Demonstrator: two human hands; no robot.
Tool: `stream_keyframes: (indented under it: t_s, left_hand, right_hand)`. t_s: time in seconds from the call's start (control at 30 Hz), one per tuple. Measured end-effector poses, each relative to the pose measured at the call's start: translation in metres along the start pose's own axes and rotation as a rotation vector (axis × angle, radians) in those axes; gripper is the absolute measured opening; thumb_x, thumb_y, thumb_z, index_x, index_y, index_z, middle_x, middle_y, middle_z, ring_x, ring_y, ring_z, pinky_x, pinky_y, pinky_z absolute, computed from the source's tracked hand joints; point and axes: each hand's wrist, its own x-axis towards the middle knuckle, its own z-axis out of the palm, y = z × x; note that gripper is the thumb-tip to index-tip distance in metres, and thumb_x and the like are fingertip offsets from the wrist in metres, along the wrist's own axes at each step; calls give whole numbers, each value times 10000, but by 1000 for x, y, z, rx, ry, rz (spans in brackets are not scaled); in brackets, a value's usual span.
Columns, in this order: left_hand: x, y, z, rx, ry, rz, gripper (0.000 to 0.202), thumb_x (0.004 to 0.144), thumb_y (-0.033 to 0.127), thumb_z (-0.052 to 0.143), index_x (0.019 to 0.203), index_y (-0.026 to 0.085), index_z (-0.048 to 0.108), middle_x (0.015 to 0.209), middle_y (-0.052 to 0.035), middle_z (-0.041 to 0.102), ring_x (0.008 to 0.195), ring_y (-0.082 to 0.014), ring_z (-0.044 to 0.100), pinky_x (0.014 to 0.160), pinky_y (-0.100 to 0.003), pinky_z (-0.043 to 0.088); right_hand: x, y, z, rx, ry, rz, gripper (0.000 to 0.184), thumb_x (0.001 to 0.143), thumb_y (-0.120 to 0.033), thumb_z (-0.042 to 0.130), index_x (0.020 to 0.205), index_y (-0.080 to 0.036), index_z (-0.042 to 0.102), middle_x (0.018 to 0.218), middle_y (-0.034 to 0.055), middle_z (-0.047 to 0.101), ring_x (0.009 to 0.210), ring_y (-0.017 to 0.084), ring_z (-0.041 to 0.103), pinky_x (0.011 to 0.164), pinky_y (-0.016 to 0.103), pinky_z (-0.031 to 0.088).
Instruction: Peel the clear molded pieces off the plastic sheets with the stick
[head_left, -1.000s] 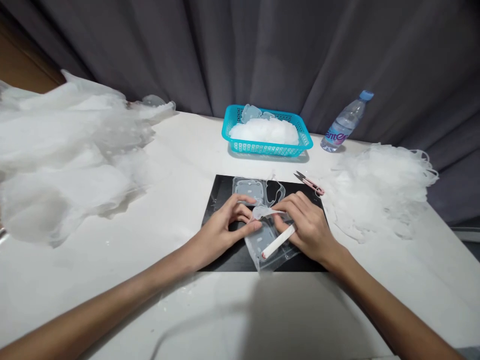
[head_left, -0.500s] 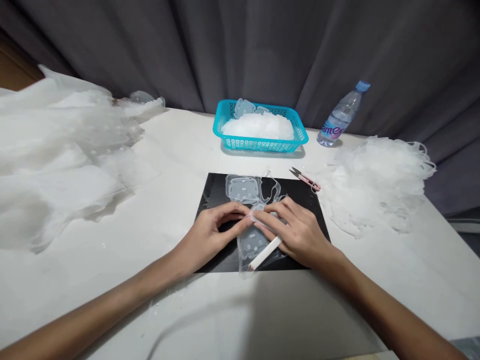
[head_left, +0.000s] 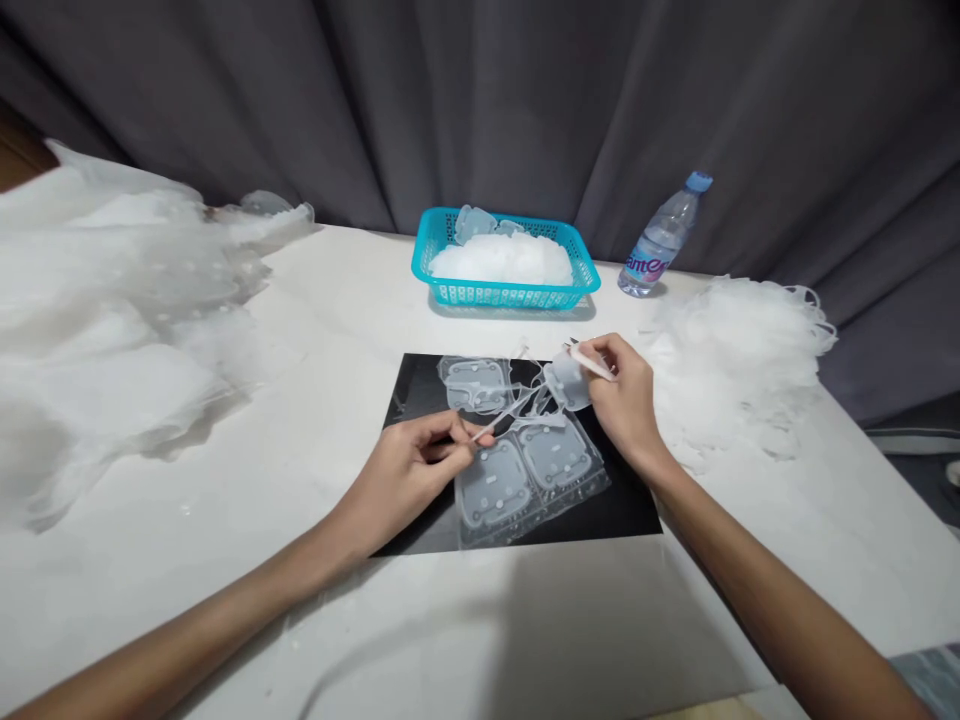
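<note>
A clear, thin plastic sheet bearing two frosted, rounded-square panels (head_left: 491, 485) is lying just below the centre of the frame, tilting slightly upward to the right. Above it, a loose frosted, rounded-square plastic piece (head_left: 568, 382) is hanging from the right hand (head_left: 622, 395), whose fingers are closing on its edge while also gripping a slim white stick (head_left: 596, 363). The left hand (head_left: 416, 465) is pinching a narrow translucent plastic strip (head_left: 501, 416) between thumb and fingers, at the sheet's upper left corner. A similar frosted panel (head_left: 476, 382) is lying at the centre, partly under strips.

A flat black rectangular mat (head_left: 634, 515) is supporting these pieces on the white tabletop (head_left: 337, 320). In the upper centre, a turquoise perforated plastic basket (head_left: 517, 293) is holding a white heap (head_left: 510, 260). A clear, blue-capped plastic bottle (head_left: 656, 245) is standing to its right. A tangled translucent pile (head_left: 739, 365) is spreading at right; a larger whitish sheet pile (head_left: 112, 300) is filling the left. A dark grey curtain (head_left: 480, 100) is hanging behind.
</note>
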Motion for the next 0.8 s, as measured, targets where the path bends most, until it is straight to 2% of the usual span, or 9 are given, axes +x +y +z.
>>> stream_keyframes:
  t_s: [0.1, 0.2, 0.3, 0.37, 0.4, 0.47, 0.57, 0.67, 0.8]
  left_hand:
    - [4, 0, -4, -38, 11, -32, 294, 890, 405, 678, 697, 203, 584, 924, -71, 793, 1121, -309, 741, 906, -337, 584]
    - [6, 6, -8, 2, 1, -26, 311, 906, 446, 673, 727, 199, 614, 941, -68, 782, 1108, -303, 726, 942, -361, 567]
    - [9, 12, -10, 55, -50, -43, 342, 965, 516, 618, 887, 198, 715, 1011, -69, 776, 1070, -285, 701, 961, -387, 541]
    - [11, 15, -12, 57, -82, -52, 416, 1005, 566, 550, 972, 201, 747, 1025, -69, 772, 1028, -273, 688, 966, -399, 521]
    - [12, 15, -13, 51, -98, -47, 438, 1014, 576, 532, 978, 199, 754, 1017, -70, 770, 1018, -269, 683, 976, -402, 509]
    - [12, 15, -14, 38, -126, -22, 432, 1017, 563, 544, 944, 193, 756, 993, -69, 767, 1009, -262, 677, 991, -398, 494]
    - [11, 13, -19, 43, -132, 15, 371, 1019, 521, 568, 973, 191, 732, 986, -65, 751, 993, -248, 670, 955, -377, 500]
    - [7, 14, -26, 124, -105, 48, 330, 1046, 501, 528, 1074, 209, 678, 1017, -53, 713, 997, -232, 644, 932, -364, 482]
    - [3, 16, -34, 133, -205, 29, 298, 1059, 479, 518, 1207, 231, 594, 953, -23, 679, 962, -207, 638, 921, -345, 469]
  right_hand:
    - [10, 11, -4, 124, -3, 103, 226, 970, -372, 592, 871, -187, 673, 823, 27, 703, 739, 175, 598, 710, 298, 440]
    - [1, 0, -8, 217, -22, 39, 250, 992, -401, 588, 877, -189, 655, 802, 20, 691, 735, 167, 613, 692, 285, 470]
    - [-23, -23, -8, 188, -63, -210, 167, 1013, -307, 587, 909, -195, 655, 805, 19, 701, 706, 157, 634, 650, 280, 495]
    - [-40, -35, -6, 135, -94, -496, 70, 1007, -190, 604, 1007, -190, 674, 884, 42, 754, 747, 154, 685, 681, 281, 531]
    - [-48, -40, -4, 97, -94, -642, 87, 994, -152, 622, 1054, -185, 676, 916, 52, 777, 777, 159, 710, 705, 285, 547]
    - [-60, -43, 0, 4, -72, -842, 136, 973, -127, 652, 1095, -183, 674, 921, 48, 798, 759, 152, 722, 688, 278, 553]
    - [-66, -40, 2, -99, -55, -943, 127, 938, -99, 652, 1038, -175, 667, 852, 32, 784, 654, 135, 665, 609, 269, 522]
    - [-64, -35, -1, -124, -99, -1022, 83, 934, -97, 595, 940, -169, 636, 838, 49, 759, 665, 141, 636, 593, 268, 489]
    - [-66, -37, -1, -224, -209, -1121, 224, 978, -128, 460, 791, -202, 558, 842, 39, 722, 649, 138, 577, 591, 279, 430]
